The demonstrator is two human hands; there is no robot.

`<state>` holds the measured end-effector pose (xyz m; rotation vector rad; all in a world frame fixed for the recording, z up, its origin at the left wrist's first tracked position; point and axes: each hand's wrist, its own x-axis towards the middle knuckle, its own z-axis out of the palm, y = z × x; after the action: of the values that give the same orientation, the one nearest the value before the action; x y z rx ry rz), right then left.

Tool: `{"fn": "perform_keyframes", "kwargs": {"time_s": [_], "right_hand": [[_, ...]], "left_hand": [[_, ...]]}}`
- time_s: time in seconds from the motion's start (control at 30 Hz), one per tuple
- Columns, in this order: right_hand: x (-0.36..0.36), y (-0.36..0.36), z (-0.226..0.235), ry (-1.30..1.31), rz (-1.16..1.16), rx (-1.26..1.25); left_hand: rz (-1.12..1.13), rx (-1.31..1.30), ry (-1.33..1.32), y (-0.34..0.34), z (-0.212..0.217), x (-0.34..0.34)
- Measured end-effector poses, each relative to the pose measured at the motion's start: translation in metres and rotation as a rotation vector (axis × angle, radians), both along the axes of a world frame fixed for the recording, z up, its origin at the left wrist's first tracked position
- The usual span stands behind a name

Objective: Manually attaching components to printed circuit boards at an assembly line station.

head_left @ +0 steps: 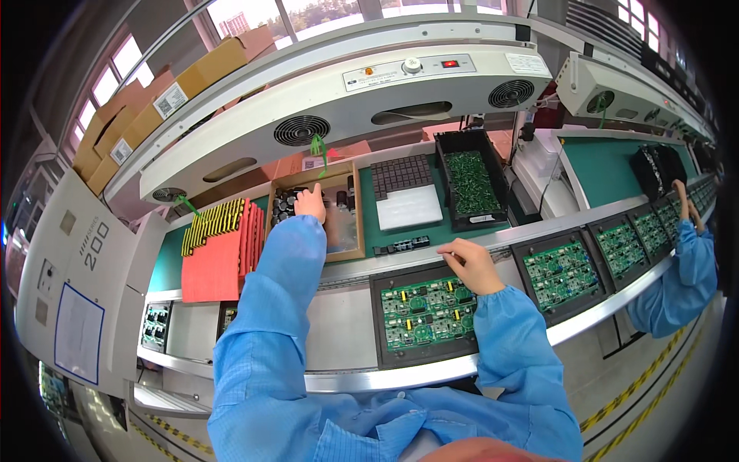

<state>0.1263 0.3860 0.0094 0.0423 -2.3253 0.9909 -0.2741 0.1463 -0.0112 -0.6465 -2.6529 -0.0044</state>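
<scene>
My left hand [311,205] reaches into a shallow cardboard box [359,225] among black cylindrical capacitors [284,205]. Its fingers are bent together, and whatever lies between them is hidden. My right hand [473,266] hovers over the far right corner of a green circuit board panel [419,314] set in a black frame. Thumb and forefinger of that hand are drawn into a pinch; anything in it is too small to make out. Left of those fingertips, a short row of black capacitors [403,246] lies along the far edge of the line.
Red sheets [209,269] with yellow-and-black strips stand left of the box. Behind the panel are a dark gridded block [401,175], a white pad [409,208] and a black bin [504,202] of small green parts. A long fan unit [339,100] hangs overhead. Another person's hands [683,202] work far right.
</scene>
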Motion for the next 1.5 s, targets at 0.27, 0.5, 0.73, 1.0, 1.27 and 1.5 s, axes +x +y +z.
{"fn": "perform_keyframes", "kwargs": {"time_s": [0.27,0.5,0.73,1.0,1.27,1.5], "right_hand": [[0.001,-0.007,0.003,0.009,0.049,0.023],[0.000,-0.008,0.001,-0.017,0.058,0.032],[-0.002,-0.028,-0.006,-0.163,0.239,-0.660],[-0.006,-0.056,-0.025,0.019,0.172,-1.134],[-0.006,-0.052,-0.014,-0.034,0.180,-1.089],[-0.007,-0.033,0.000,0.094,0.184,-1.200]], "left_hand": [[-0.074,0.065,-0.213,-0.005,0.012,0.008],[-0.212,0.332,-0.146,-0.009,0.010,0.005],[-0.457,1.190,-0.564,0.058,0.032,0.106],[-0.725,1.450,-0.761,0.096,0.010,0.307],[-0.817,1.496,-0.711,0.101,0.015,0.311],[-0.847,1.287,-1.030,0.032,0.036,0.262]]}}
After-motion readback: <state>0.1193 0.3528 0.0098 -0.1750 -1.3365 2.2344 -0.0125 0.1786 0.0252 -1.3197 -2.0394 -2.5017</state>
